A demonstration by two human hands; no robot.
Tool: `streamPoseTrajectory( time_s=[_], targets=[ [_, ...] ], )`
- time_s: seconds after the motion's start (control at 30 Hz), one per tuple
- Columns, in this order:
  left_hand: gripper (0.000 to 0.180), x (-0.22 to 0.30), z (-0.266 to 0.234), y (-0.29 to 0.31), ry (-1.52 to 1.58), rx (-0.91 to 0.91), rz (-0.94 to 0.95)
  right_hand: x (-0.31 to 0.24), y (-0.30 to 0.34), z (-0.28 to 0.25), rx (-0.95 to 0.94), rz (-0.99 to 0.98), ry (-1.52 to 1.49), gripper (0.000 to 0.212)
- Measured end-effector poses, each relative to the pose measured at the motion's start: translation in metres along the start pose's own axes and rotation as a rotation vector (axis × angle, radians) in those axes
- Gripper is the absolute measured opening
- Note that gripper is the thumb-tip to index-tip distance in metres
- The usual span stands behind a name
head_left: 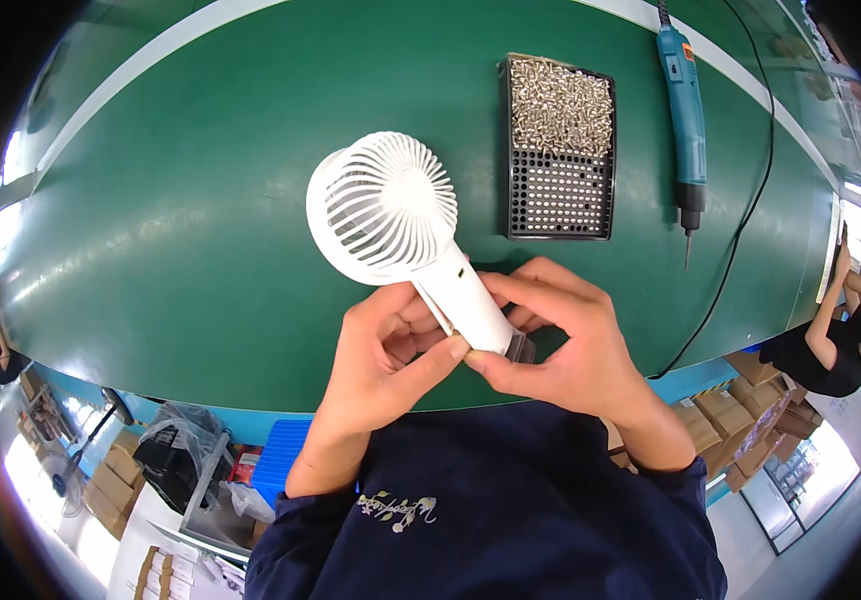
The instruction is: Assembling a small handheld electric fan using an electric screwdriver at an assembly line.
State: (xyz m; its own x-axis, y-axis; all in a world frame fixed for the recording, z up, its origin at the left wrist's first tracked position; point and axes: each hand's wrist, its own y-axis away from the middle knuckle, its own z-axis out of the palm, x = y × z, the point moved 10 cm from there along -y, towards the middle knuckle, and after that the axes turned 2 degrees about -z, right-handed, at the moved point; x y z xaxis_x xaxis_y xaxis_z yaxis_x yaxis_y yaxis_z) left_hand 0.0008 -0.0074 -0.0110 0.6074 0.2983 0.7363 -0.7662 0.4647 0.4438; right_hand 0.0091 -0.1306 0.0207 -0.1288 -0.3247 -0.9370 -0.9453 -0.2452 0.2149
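Observation:
A white handheld fan (408, 200) is held between my two hands above the green workbench, its round slatted head pointing up and to the left. My left hand (387, 350) closes on the handle from the left, thumb near its lower end. My right hand (555, 325) grips the handle's right side, with thumb and fingers near the bottom. A narrow gap runs along the handle's left edge, where a white shell part looks slightly apart. At the handle's lower end a small translucent dark piece (520, 347) sticks out beside my right thumb. My fingers partly hide the handle.
A black screw tray (562, 236) holds a heap of silvery screws (560, 105) above rows of holes. Right of it lies a teal electric screwdriver (685, 120) with a black cable (745, 215). Another person (830, 345) sits at the far right. Cardboard boxes (720, 415) stand below the bench.

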Motion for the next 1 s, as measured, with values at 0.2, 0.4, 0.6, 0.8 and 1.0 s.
streamPoseTrajectory(
  time_s=[0.2, 0.4, 0.6, 0.8, 1.0],
  targets=[
    [0.064, -0.004, 0.001, 0.001, 0.07, -0.032, -0.053, -0.002, 0.0, -0.001, -0.027, 0.017, 0.013, 0.053],
    [0.061, -0.011, 0.002, 0.0, 0.09, -0.006, -0.006, -0.01, 0.004, 0.004, 0.027, -0.11, 0.21, 0.055],
    [0.047, -0.016, 0.003, -0.004, 0.058, 0.147, 0.022, -0.016, 0.01, 0.002, 0.15, -0.137, 0.373, 0.062],
    [0.039, -0.001, -0.001, -0.011, 0.267, 0.217, 0.027, 0.005, 0.025, -0.002, 0.216, 0.072, -0.278, 0.071],
    [0.04, 0.009, 0.003, -0.017, 0.162, 0.24, 0.06, 0.035, 0.024, 0.013, 0.098, 0.349, -0.682, 0.014]
  ],
)
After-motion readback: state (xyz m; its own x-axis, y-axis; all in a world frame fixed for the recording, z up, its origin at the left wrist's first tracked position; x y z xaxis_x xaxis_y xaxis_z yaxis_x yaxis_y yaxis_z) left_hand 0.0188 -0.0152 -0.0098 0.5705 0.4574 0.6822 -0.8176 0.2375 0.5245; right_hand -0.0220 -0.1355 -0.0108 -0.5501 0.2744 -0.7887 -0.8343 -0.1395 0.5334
